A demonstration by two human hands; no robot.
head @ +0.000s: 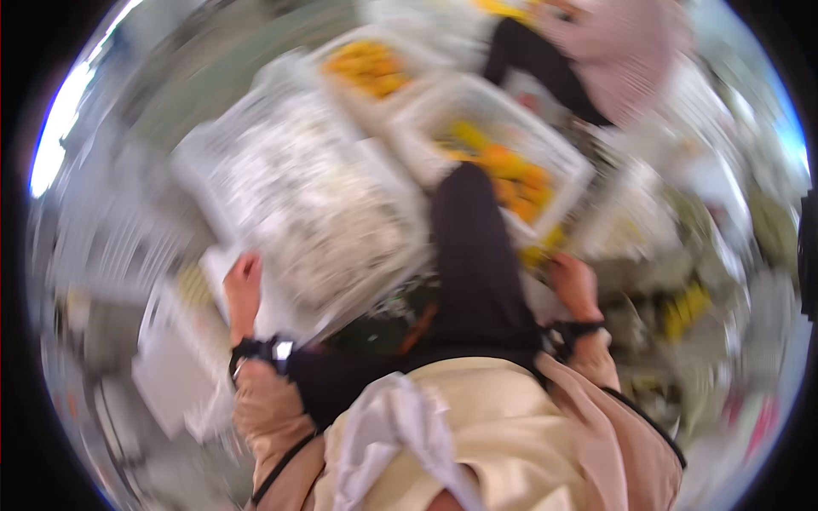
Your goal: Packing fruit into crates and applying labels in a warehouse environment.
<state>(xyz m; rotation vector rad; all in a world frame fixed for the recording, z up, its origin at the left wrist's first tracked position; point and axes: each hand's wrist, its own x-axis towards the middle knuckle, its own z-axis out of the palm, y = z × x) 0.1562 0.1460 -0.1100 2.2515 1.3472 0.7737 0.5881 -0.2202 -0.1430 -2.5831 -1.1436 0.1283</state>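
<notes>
The whole view is smeared by motion. At the near left corner of a large white crate [220, 220], my left hand [243, 281] has its fingers curled; whether they grip anything is too blurred to tell. That crate is heaped with whitish, blurred contents [319, 211]. To the right of my knee, my right hand [574, 281] is bent close to a yellow item [543, 248], and I cannot tell whether it touches it. Just beyond stands a second white crate [559, 147] holding round orange things [524, 185] and a yellow piece [470, 135].
Another white crate [422, 51] with orange things [367, 67] stands farther off. A person in a pink top [629, 51] sits or crouches at the far right. White containers [179, 377] lie at left. Blurred bags [629, 211] and a yellow object [687, 310] lie at right.
</notes>
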